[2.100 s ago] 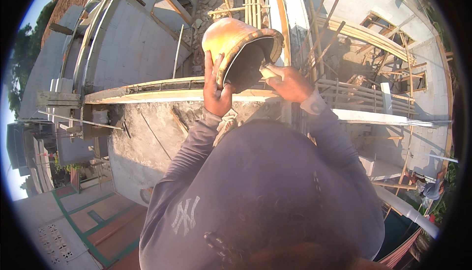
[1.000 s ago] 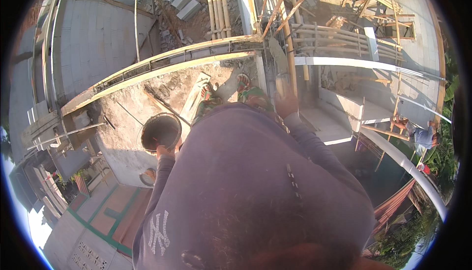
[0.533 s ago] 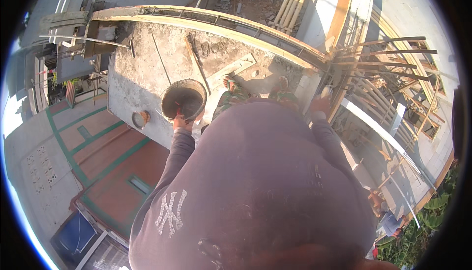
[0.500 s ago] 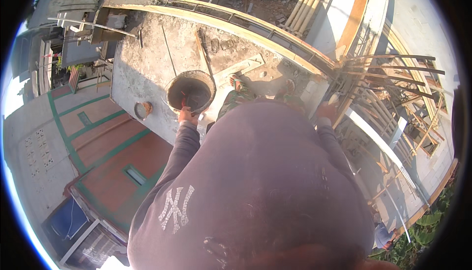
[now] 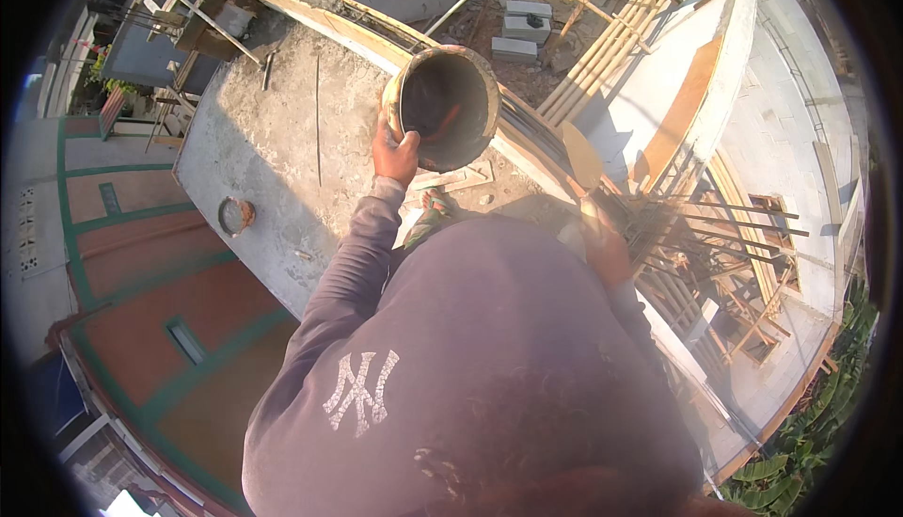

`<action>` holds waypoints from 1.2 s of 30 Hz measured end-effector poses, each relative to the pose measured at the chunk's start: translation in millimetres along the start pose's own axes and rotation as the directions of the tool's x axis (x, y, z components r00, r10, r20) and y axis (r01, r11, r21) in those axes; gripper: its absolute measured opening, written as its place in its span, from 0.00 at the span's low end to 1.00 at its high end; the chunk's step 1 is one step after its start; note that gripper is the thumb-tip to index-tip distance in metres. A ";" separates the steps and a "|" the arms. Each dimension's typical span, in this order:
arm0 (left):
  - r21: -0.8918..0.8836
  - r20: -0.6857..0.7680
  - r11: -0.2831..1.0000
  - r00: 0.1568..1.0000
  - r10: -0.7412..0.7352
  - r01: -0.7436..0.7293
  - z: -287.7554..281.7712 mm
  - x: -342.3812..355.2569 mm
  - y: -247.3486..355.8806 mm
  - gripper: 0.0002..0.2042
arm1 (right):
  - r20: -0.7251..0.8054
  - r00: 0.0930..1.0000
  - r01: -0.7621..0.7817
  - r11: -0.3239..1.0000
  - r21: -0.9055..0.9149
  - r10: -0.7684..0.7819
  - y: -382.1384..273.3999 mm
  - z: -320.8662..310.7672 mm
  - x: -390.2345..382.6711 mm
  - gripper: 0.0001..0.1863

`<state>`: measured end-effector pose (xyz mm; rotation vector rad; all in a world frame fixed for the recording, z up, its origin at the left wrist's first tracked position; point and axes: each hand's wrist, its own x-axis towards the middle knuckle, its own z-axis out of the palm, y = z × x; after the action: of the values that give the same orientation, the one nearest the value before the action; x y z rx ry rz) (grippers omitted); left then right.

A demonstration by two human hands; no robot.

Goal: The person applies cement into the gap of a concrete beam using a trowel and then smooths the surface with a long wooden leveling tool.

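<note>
A dark, mortar-stained bucket is tilted with its mouth toward me, lifted over the near edge of the long timber formwork. My left hand is closed on the bucket's left rim, thumb toward the mouth. Shadow hides most of the inside; a reddish-brown patch shows there. To the right, my right hand is closed round the handle of a trowel, whose pale, leaf-shaped blade points away from me beside the formwork. The fingers of this hand are partly hidden.
A rough concrete slab lies underfoot, its left edge dropping toward a red-and-green building. On it are a small round container and a thin rod. Bare steel bars stick out at right. Pale blocks lie beyond the formwork.
My left hand has raised the bucket off the slab and carried it right and away, toward the formwork. My right hand has come forward, and the trowel blade now shows clearly.
</note>
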<state>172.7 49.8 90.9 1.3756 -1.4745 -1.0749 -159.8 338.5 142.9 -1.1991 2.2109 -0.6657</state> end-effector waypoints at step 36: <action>-0.266 0.126 0.923 0.939 0.320 -0.279 96.9 -55.9 158.6 0.17 | -0.116 0.923 0.336 0.916 -0.219 -0.366 -98.4 -79.5 63.1 0.34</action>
<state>37.5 115.6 213.6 0.8699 -1.5535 -1.1483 -182.6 250.0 250.7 -1.7282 2.2465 -0.7141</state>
